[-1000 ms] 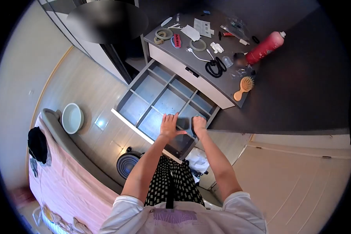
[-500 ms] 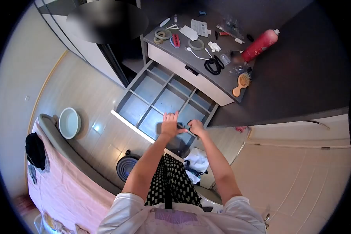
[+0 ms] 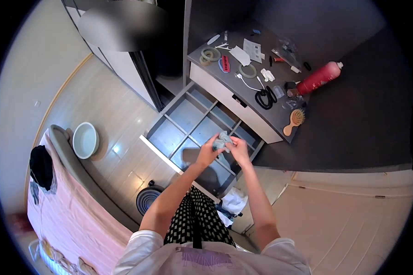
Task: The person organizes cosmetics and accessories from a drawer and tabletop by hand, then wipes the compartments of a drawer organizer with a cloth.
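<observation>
Over the open drawer [image 3: 164,155], both hands hold a crumpled, thin pale grey-green thing [image 3: 223,139]; whether it is plastic, tissue or cloth I cannot make out. My left hand [image 3: 208,151] is closed on its left side, and a darker teal patch shows by the fingers. On the other side, my right hand [image 3: 238,151] pinches it with bent fingers. Dividers [image 3: 188,135] split the drawer below into several compartments. A shadow of the hands falls on the compartments nearest my body.
On the grey desktop [image 3: 215,62] lie a wooden hairbrush [image 3: 294,121], a red spray can [image 3: 320,78], tape rolls [image 3: 210,54], a white cable [image 3: 250,84], a black coil [image 3: 265,98] and papers [image 3: 253,50]. A basin [image 3: 86,140] and a round dark object [image 3: 147,200] stand on the floor, left.
Both hands have risen and come together around the pale crumpled thing, which shows more fully now. My left hand was spread before and is now closed. The camera view has shifted a little.
</observation>
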Tool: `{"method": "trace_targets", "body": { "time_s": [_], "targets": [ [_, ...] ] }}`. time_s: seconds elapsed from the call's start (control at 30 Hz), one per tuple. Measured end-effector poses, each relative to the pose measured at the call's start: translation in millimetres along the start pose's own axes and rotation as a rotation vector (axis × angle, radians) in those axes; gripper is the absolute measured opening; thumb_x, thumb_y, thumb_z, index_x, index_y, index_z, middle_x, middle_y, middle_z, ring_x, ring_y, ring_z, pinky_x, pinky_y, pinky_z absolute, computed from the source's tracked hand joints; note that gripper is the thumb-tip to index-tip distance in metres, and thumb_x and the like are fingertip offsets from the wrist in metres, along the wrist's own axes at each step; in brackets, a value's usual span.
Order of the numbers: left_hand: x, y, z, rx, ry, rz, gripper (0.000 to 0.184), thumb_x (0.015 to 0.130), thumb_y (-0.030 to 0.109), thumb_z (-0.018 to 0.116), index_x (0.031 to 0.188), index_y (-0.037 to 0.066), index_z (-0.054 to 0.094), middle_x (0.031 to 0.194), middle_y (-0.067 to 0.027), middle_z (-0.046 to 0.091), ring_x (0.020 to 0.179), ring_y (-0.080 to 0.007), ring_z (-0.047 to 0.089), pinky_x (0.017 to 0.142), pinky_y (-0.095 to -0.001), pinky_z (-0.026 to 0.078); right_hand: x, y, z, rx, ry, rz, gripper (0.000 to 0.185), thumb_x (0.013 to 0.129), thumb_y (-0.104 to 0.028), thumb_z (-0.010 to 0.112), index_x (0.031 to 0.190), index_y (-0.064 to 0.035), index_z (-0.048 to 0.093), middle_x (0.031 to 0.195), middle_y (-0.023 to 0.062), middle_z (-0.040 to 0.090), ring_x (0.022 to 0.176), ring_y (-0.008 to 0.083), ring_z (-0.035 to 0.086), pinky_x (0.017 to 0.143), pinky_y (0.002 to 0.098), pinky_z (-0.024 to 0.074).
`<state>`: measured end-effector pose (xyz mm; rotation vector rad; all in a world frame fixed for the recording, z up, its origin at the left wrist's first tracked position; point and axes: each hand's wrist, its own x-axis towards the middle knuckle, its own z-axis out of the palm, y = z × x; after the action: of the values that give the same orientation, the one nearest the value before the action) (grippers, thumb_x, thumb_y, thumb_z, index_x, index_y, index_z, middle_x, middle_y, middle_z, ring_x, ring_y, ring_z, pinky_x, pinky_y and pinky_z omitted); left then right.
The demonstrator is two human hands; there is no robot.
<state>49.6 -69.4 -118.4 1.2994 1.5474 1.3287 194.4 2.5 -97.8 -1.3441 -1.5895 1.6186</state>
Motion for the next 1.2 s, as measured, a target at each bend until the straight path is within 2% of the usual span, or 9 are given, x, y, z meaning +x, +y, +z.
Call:
{"method": "trace_targets", "body": {
  "time_s": [0.03, 0.13, 0.37, 0.57, 0.67, 0.8, 1.0, 1.13, 1.2],
  "targets": [
    [6.3, -3.1, -4.6, 0.024, 0.004, -0.096, 0.047, 0.073, 0.008, 0.069, 0.117, 0.003, 0.055, 0.102, -0.0191, 0.063, 0.094, -0.0295, 0.062, 0.079, -0.0334, 0.048, 8.4, 0.7, 4.7, -0.022, 0.004, -0.007, 0.03, 0.081, 0.001, 0.057, 0.111, 0.0057, 0.059, 0.091, 0.0044, 0.066, 0.077, 0.0057, 0.058, 0.065, 0.0189, 0.0442],
    [17.6, -16.1, -29.8, 0.053, 0.026, 0.028, 0.038, 0.073, 0.003, 0.065, 0.111, 0.003, 0.059, 0.098, -0.0181, 0.064, 0.093, -0.0287, 0.063, 0.08, -0.0333, 0.048, 27.1, 2.2, 5.1, 0.011, -0.021, -0.002, 0.029, 0.081, 0.002, 0.058, 0.11, 0.0051, 0.059, 0.091, 0.0051, 0.066, 0.076, 0.0064, 0.058, 0.065, 0.0195, 0.0445],
    [50.3, -19.1, -56.7, 0.272, -0.016, -0.115, 0.026, 0.077, 0.008, 0.059, 0.102, 0.002, 0.06, 0.103, -0.0178, 0.062, 0.098, -0.0347, 0.058, 0.084, -0.0401, 0.047, 50.8, -4.7, 6.1, -0.358, 0.141, -0.004, 0.026, 0.078, -0.005, 0.061, 0.103, 0.0025, 0.061, 0.089, 0.014, 0.068, 0.081, 0.0162, 0.065, 0.072, 0.0272, 0.0487],
    [67.7, -41.8, -36.0, 0.461, 0.08, 0.134, 0.022, 0.082, 0.006, 0.051, 0.102, 0.002, 0.059, 0.107, -0.016, 0.061, 0.095, -0.0357, 0.059, 0.081, -0.0409, 0.049, 59.4, 1.9, 24.6, -0.74, 0.326, -0.326, 0.023, 0.079, -0.009, 0.059, 0.1, 0.0005, 0.061, 0.09, 0.0188, 0.064, 0.084, 0.0364, 0.06, 0.076, 0.0399, 0.0488],
    [56.8, -44.7, -31.1, 0.61, -0.021, 0.22, 0.025, 0.082, 0.005, 0.048, 0.105, 0.003, 0.057, 0.108, -0.015, 0.06, 0.094, -0.0327, 0.06, 0.08, -0.0383, 0.05, 38.7, -12.0, 36.6, -0.937, 0.299, -0.56, 0.021, 0.079, -0.007, 0.057, 0.098, 0.0006, 0.061, 0.094, 0.0181, 0.062, 0.089, 0.0335, 0.058, 0.078, 0.04, 0.0476],
    [56.2, -52.7, -24.6, 0.894, -0.428, 0.015, 0.036, 0.08, 0.006, 0.053, 0.115, 0.001, 0.053, 0.123, -0.0176, 0.052, 0.111, -0.0285, 0.054, 0.089, -0.034, 0.048, 42.6, 21.1, 48.7, -0.983, -0.129, -0.285, 0.03, 0.081, -0.007, 0.051, 0.11, -0.0001, 0.057, 0.113, 0.0183, 0.057, 0.102, 0.0347, 0.055, 0.087, 0.0406, 0.0463],
    [65.3, -92.3, -5.2, 1.169, -0.167, 0.273, 0.037, 0.082, 0.01, 0.048, 0.119, 0.004, 0.049, 0.126, -0.0136, 0.048, 0.113, -0.0247, 0.052, 0.086, -0.0288, 0.049, 73.6, 40.6, 59.9, -1.213, -0.137, -0.256, 0.041, 0.081, -0.005, 0.05, 0.121, 0.0043, 0.047, 0.137, 0.0189, 0.037, 0.122, 0.0342, 0.041, 0.093, 0.0423, 0.0438],
    [78.9, -112.3, 2.2, 1.138, -0.144, 0.312, 0.039, 0.082, 0.011, 0.048, 0.121, 0.004, 0.047, 0.126, -0.0134, 0.049, 0.113, -0.0239, 0.052, 0.087, -0.0273, 0.048, 84.5, 52.1, 65.9, -1.131, -0.003, -0.335, 0.036, 0.083, -0.005, 0.047, 0.117, 0.0042, 0.048, 0.129, 0.0189, 0.044, 0.117, 0.0361, 0.045, 0.093, 0.0441, 0.0429],
    [86.8, -115.0, 4.4, 1.006, -0.247, 0.196, 0.037, 0.084, 0.011, 0.047, 0.12, 0.004, 0.048, 0.13, -0.0145, 0.044, 0.117, -0.0268, 0.048, 0.095, -0.0314, 0.043, 82.8, 27.6, 63.6, -1.078, -0.099, -0.156, 0.036, 0.081, 0.001, 0.044, 0.117, 0.0033, 0.045, 0.121, 0.0203, 0.047, 0.109, 0.0373, 0.048, 0.09, 0.0423, 0.043]
  ]
}}
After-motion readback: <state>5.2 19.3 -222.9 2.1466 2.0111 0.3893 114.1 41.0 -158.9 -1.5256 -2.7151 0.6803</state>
